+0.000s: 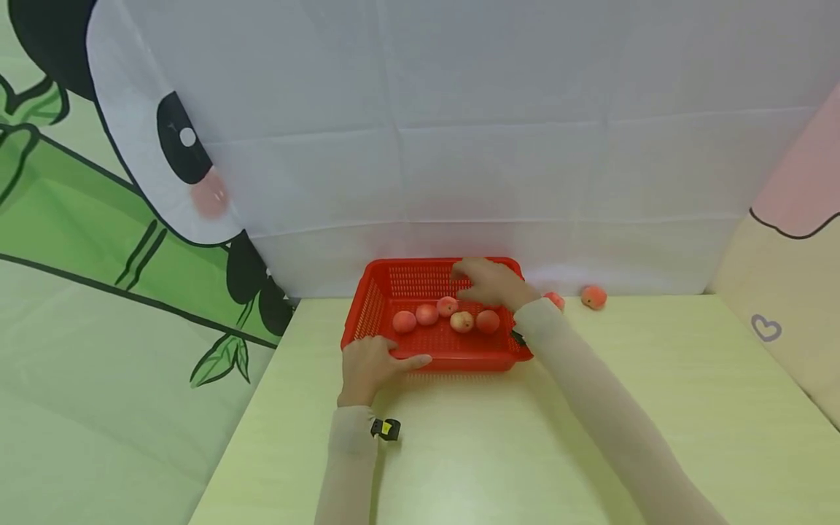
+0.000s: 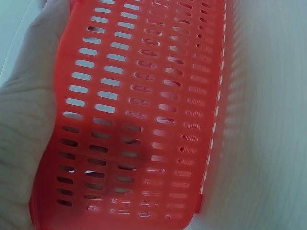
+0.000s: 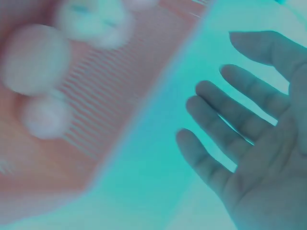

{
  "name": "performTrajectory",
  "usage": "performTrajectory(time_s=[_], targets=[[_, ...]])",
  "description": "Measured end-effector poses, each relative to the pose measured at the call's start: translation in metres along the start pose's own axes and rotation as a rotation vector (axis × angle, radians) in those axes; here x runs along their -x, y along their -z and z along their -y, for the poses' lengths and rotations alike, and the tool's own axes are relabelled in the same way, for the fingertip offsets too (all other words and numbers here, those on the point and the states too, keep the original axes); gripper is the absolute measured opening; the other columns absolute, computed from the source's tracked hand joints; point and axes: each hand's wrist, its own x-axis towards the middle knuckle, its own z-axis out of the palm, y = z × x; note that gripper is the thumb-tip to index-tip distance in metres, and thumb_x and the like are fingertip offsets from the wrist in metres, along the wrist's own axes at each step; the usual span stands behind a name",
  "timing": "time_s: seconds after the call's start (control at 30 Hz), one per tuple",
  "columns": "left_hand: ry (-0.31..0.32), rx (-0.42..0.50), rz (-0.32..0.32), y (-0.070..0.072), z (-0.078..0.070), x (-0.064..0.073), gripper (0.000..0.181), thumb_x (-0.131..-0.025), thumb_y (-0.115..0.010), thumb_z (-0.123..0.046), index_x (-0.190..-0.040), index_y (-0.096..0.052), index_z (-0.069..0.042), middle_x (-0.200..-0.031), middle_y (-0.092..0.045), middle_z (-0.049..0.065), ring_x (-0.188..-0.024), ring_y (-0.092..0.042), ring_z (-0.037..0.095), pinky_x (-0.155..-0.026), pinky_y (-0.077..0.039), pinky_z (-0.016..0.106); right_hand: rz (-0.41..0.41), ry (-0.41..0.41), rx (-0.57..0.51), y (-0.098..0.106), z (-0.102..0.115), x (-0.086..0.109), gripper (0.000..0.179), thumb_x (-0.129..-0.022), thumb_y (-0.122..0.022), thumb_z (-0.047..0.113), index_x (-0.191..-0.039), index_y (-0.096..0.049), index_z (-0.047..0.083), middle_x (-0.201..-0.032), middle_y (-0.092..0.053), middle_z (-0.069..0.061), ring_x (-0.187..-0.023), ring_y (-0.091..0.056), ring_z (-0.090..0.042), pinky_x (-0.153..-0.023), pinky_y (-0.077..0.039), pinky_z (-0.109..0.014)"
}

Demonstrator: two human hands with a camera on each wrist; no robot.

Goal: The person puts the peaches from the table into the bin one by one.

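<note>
A red plastic basket [image 1: 433, 361] with slotted walls stands on the table against the back cloth. Several peaches [image 1: 426, 315] lie on its floor, most reddish, one paler. My left hand [image 1: 369, 368] grips the front left corner of the rim, the thumb stretched along the front edge; in the left wrist view the hand [image 2: 24, 115] lies against the basket wall [image 2: 139, 110]. Above the basket's right side hovers my right hand [image 1: 488, 283], its fingers loosely bent. The right wrist view shows this hand [image 3: 249, 129] with spread fingers and a bare palm.
Right of the basket, a peach [image 1: 593, 297] lies near the table's back edge. Another peach [image 1: 555, 300] is closer to the basket, partly hidden by the right sleeve. A pale cloth [image 1: 492, 175] hangs behind the light table [image 1: 472, 452], with a printed cloth at the left.
</note>
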Motion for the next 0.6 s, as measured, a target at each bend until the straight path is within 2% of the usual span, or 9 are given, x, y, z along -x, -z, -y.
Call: performTrajectory(time_s=[0.1, 0.2, 0.3, 0.37, 0.47, 0.6], targets=[[-0.003, -0.007, -0.006, 0.000, 0.001, 0.001, 0.079, -0.077, -0.072, -0.087, -0.052, -0.035, -0.023, -0.050, -0.019, -0.010, -0.053, -0.023, 0.009, -0.054, -0.022, 0.032, -0.175, 0.054, 0.008, 0.031, 0.012, 0.017, 0.034, -0.102, -0.070, 0.021, -0.132, -0.066, 0.007, -0.138, -0.065, -0.013, -0.128, -0.061, -0.036, -0.106, -0.049, -0.054], [-0.002, 0.003, 0.000, 0.001, 0.001, 0.002, 0.079, -0.077, -0.073, -0.086, -0.052, -0.035, -0.022, -0.050, -0.019, -0.010, -0.052, -0.024, 0.009, -0.055, -0.022, 0.032, -0.405, 0.108, 0.044, 0.055, 0.018, 0.039, 0.029, -0.099, -0.069, 0.017, -0.126, -0.067, 0.005, -0.136, -0.064, -0.014, -0.126, -0.061, -0.037, -0.097, -0.053, -0.055], [0.004, 0.014, 0.010, 0.002, 0.001, 0.004, 0.078, -0.077, -0.074, -0.085, -0.052, -0.036, -0.022, -0.049, -0.020, -0.010, -0.052, -0.025, 0.009, -0.055, -0.023, 0.032, -0.641, 0.163, 0.091, 0.071, 0.019, 0.057, 0.026, -0.096, -0.068, 0.009, -0.121, -0.068, 0.001, -0.132, -0.064, -0.017, -0.123, -0.060, -0.038, -0.090, -0.056, -0.055], [0.005, 0.020, 0.019, 0.002, 0.001, 0.004, 0.078, -0.077, -0.074, -0.085, -0.051, -0.037, -0.021, -0.049, -0.020, -0.010, -0.051, -0.025, 0.009, -0.055, -0.023, 0.032, -0.765, 0.175, 0.111, 0.079, 0.017, 0.067, 0.025, -0.095, -0.070, 0.005, -0.119, -0.068, -0.002, -0.130, -0.064, -0.019, -0.122, -0.060, -0.039, -0.088, -0.056, -0.057], [0.003, 0.028, 0.022, 0.002, 0.001, 0.004, 0.078, -0.078, -0.074, -0.085, -0.051, -0.037, -0.021, -0.049, -0.020, -0.010, -0.051, -0.025, 0.009, -0.055, -0.023, 0.032, -0.867, 0.141, 0.126, 0.087, 0.007, 0.077, 0.026, -0.095, -0.071, 0.004, -0.119, -0.068, -0.003, -0.128, -0.064, -0.021, -0.120, -0.060, -0.041, -0.088, -0.056, -0.059], [-0.004, 0.029, 0.011, 0.002, 0.002, 0.001, 0.079, -0.078, -0.072, -0.086, -0.052, -0.036, -0.021, -0.048, -0.020, -0.010, -0.051, -0.023, 0.008, -0.055, -0.022, 0.032, -0.870, 0.038, 0.125, 0.089, -0.014, 0.083, 0.028, -0.096, -0.069, 0.007, -0.122, -0.067, -0.004, -0.130, -0.062, -0.022, -0.121, -0.058, -0.043, -0.087, -0.055, -0.061]])
